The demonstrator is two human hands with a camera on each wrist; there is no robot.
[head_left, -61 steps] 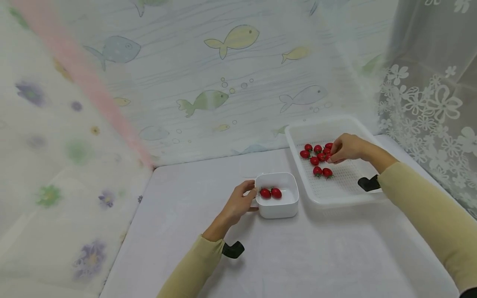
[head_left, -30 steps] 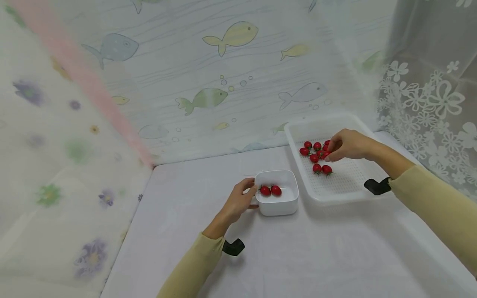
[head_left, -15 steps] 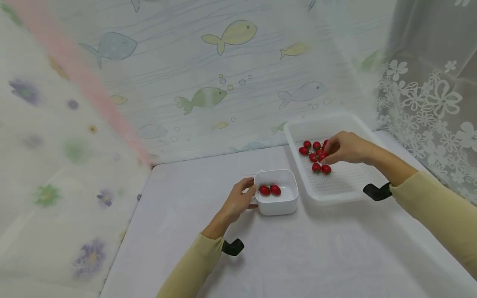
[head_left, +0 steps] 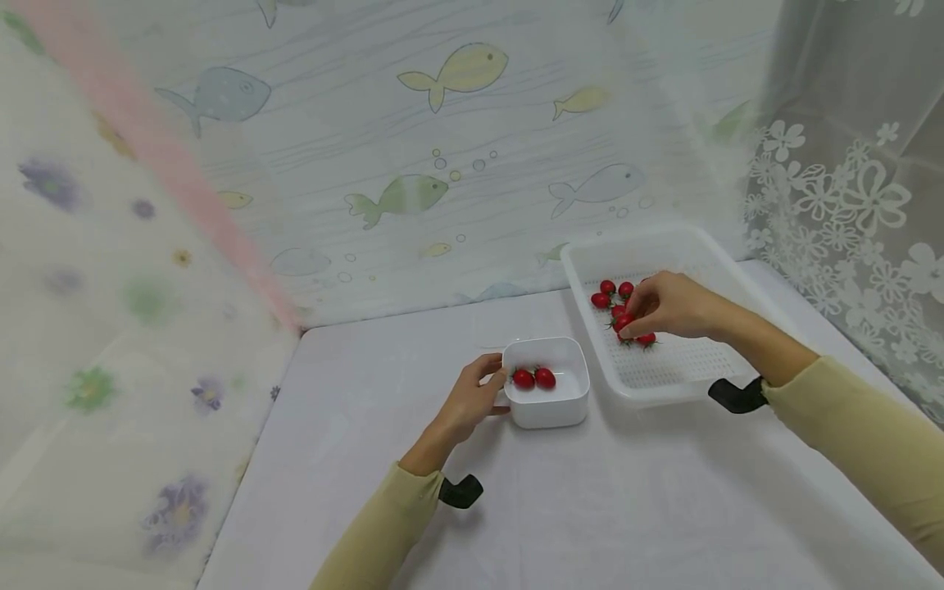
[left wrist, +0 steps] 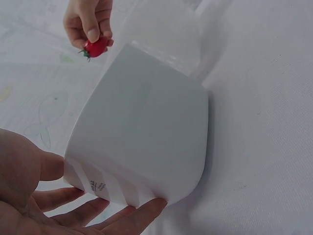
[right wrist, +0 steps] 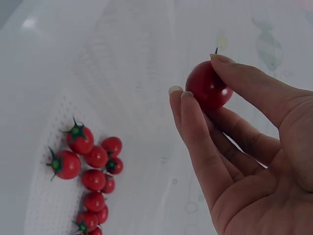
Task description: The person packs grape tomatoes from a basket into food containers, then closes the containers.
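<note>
Pinched between thumb and fingertips of my right hand is a red cherry tomato, its green stem showing in both wrist views. This hand is raised above a white perforated basket. Several more cherry tomatoes lie on the basket's floor, some hidden by the hand in the head view. My left hand holds a small white square box by its left side, fingers spread along the wall in the left wrist view. Inside the box, two cherry tomatoes sit side by side.
A white cloth covers the table. The basket stands at the right, close beside the box and against the fish-print curtain. A lace curtain hangs at the right, and a floral sheet at the left.
My right hand has pinched a tomato in the basket and lifted it, moving left and toward the basket's near left side. My left hand and the box have stayed in place.
</note>
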